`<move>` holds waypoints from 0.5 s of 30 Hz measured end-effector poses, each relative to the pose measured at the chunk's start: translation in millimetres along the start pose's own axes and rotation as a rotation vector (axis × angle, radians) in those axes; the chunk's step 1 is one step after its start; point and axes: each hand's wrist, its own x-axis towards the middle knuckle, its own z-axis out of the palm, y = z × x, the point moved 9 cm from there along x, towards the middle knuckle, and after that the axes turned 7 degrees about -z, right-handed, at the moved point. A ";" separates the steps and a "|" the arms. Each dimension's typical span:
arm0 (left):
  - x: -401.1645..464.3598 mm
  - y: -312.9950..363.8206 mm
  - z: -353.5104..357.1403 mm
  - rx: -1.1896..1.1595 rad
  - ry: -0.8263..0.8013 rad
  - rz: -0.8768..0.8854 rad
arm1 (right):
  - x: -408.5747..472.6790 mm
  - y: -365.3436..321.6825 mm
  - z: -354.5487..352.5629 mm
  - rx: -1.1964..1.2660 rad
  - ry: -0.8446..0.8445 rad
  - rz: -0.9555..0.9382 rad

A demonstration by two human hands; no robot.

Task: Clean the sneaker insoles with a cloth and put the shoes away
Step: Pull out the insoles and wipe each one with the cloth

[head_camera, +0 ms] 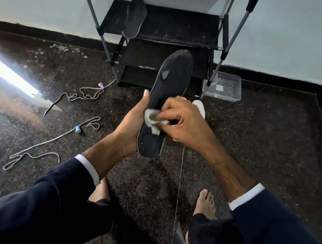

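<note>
A dark insole [171,80] with a worn grey patch near its toe is held up over the floor, heel end toward me. My left hand [132,124] grips its left edge, thumb along the side. My right hand [182,120] presses a small white cloth [153,121] against the heel half of the insole. A second dark insole [135,17] lies on the upper shelf of the black shoe rack [178,27]. Part of a white sneaker [200,107] shows behind my right hand, mostly hidden.
Two loose grey laces [88,93] [46,147] lie on the dark speckled floor at left, with a small blue object [78,129] and a pink one [101,85]. A clear plastic box [225,86] stands beside the rack's right legs. My bare feet [204,203] are below.
</note>
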 end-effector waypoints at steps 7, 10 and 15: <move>2.1 -12.4 9.3 0.075 -0.049 0.002 | -4.4 10.1 -33.3 -0.242 0.286 0.111; 1.9 -8.4 5.8 0.013 -0.049 0.011 | 0.3 -3.7 -13.4 -0.073 0.147 0.022; 2.4 -2.9 -2.2 -0.036 -0.049 0.016 | 4.8 -18.7 0.2 -0.142 -0.035 -0.085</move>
